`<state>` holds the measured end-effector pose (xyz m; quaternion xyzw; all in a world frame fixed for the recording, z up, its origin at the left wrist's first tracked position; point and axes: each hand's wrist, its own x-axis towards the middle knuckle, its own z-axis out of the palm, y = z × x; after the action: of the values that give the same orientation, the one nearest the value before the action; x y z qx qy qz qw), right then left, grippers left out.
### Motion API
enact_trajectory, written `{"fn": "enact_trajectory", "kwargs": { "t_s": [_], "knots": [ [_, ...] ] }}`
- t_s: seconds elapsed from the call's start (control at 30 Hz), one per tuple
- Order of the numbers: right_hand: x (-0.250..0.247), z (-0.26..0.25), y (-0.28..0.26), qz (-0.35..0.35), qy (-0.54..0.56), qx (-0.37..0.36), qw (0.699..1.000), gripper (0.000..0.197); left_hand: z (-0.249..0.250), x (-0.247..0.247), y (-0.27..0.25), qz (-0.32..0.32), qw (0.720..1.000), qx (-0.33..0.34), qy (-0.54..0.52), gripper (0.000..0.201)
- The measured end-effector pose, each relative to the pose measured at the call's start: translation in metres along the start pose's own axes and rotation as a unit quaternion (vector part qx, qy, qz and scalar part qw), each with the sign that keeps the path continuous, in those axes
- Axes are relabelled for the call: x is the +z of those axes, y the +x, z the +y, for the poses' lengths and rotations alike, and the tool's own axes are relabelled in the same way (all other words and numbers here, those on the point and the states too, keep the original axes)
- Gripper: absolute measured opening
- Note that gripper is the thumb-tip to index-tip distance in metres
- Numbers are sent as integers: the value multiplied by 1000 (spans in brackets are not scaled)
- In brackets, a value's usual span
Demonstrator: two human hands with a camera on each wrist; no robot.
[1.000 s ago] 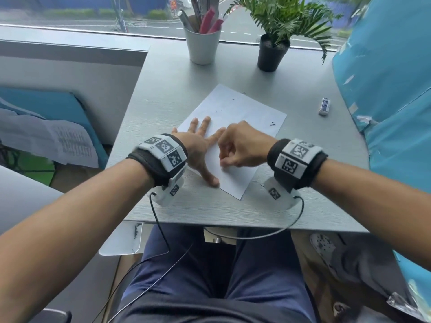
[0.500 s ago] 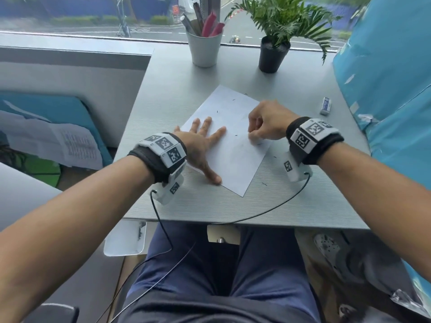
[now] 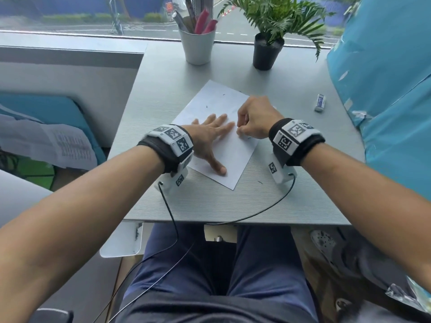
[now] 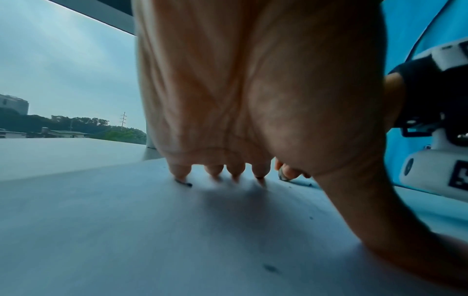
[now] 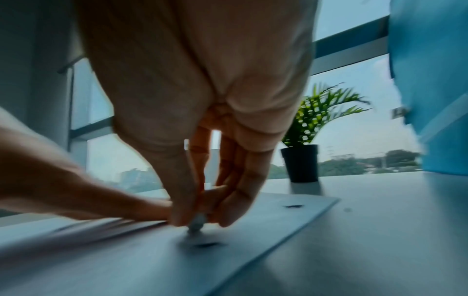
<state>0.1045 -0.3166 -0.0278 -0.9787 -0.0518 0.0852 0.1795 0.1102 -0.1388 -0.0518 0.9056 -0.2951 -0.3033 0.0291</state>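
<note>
A white sheet of paper [image 3: 217, 101] lies skewed on the grey desk [image 3: 163, 89], with small dark crumbs scattered on it. My left hand [image 3: 215, 136] presses flat on the sheet's near left part, fingers spread and straight [image 4: 214, 170]. My right hand [image 3: 242, 134] is beside the left fingertips. Its thumb and fingers pinch a small grey-white eraser piece [image 5: 196, 222], whose tip touches the paper. The right wrist view is motion-blurred.
A white cup of pens [image 3: 198, 45] and a potted plant [image 3: 267, 52] stand at the desk's far edge by the window. A wrapped eraser [image 3: 320, 103] lies at the right. Blue plastic-covered bulk [image 3: 384, 78] borders the desk's right side.
My right hand swept out to the right across the sheet with the eraser piece, then came back toward the left fingertips. The left hand stayed flat on the paper.
</note>
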Motion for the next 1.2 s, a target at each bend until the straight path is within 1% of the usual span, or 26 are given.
{"fn": "enact_trajectory", "kwargs": {
  "t_s": [0.07, 0.1, 0.17, 0.2, 0.23, 0.27, 0.33, 0.37, 0.4, 0.43, 0.47, 0.53, 0.57, 0.6, 0.63, 0.7, 0.73, 0.77, 0.8, 0.87, 0.9, 0.93, 1.03, 1.07, 1.1, 1.2],
  "knots": [
    [16, -14, -6, 17, -1, 0, 1000, 12, 0, 2, 1, 0, 1000, 2, -3, 144],
    [25, -23, -11, 15, 1, -12, 1000, 14, 1, 3, 2, -2, 1000, 4, -7, 142],
    [31, -37, -22, -25, 16, -63, 998, 12, 1, 4, 3, -6, 1000, 6, -15, 137],
    [27, -37, -24, -54, 25, -76, 995, 10, 1, 4, 3, -7, 1000, 5, -15, 136],
    [20, -32, -20, -70, 35, -68, 995, 9, 0, 3, 2, -8, 1000, 3, -12, 138],
    [11, -24, -15, -69, 47, -45, 996, 8, 0, 2, 2, -6, 1000, 3, -7, 142],
    [-4, -6, -4, -23, 66, 9, 998, 8, 0, 1, 1, 0, 1000, 2, 1, 148],
    [-5, -2, -1, -1, 59, 23, 998, 9, 0, 1, 1, 2, 1000, 2, 3, 149],
    [-2, -6, -2, 10, 43, 20, 999, 9, 0, 1, 1, 1, 1000, 2, 1, 149],
    [5, -14, -6, 8, 32, 2, 999, 7, 0, 1, 1, -2, 1000, 2, -6, 148],
    [14, -25, -12, -8, 32, -22, 999, 6, 1, 2, 2, -6, 1000, 3, -12, 146],
    [27, -38, -22, -49, 46, -62, 996, 15, 3, 2, 0, -10, 1000, 7, -18, 140],
    [26, -36, -22, -59, 57, -61, 995, 17, 3, 2, -1, -8, 1000, 8, -18, 141],
    [20, -30, -18, -56, 63, -45, 995, 16, 2, 2, -3, -4, 1000, 8, -16, 144],
    [12, -23, -12, -39, 68, -22, 997, 11, 1, 1, -3, 2, 1000, 7, -10, 147],
    [1, -10, -2, 16, 67, 24, 997, 6, 1, 1, -4, 6, 1000, 1, -1, 150],
    [1, -10, -1, 34, 56, 31, 997, 6, 1, 0, -4, 5, 1000, 0, 0, 150],
    [6, -17, -4, 34, 46, 22, 998, 5, 2, 0, -4, 3, 1000, 0, -2, 150],
    [12, -24, -10, 14, 43, -3, 999, 3, 3, 0, -3, -1, 1000, 1, -8, 148],
    [21, -36, -29, -56, 42, -58, 996, 8, 4, 1, -2, -11, 1000, 7, -17, 141],
    [20, -34, -32, -80, 47, -71, 993, 9, 3, 1, -2, -14, 1000, 7, -14, 137],
    [15, -28, -30, -80, 46, -68, 993, 8, 2, 1, -2, -14, 1000, 7, -7, 137],
    [-1, -5, -12, 3, 33, -21, 999, 14, 1, 1, -2, -11, 1000, 2, 5, 140],
    [-1, -4, -10, 18, 23, -17, 999, 14, 2, 0, -2, -10, 1000, 1, 6, 140],
    [3, -10, -15, 10, 22, -26, 999, 11, 2, 0, -1, -10, 1000, -1, 7, 139],
    [22, -34, -40, -79, 40, -101, 991, 6, 1, 2, 1, -20, 1000, 1, 15, 133]
  ]
}}
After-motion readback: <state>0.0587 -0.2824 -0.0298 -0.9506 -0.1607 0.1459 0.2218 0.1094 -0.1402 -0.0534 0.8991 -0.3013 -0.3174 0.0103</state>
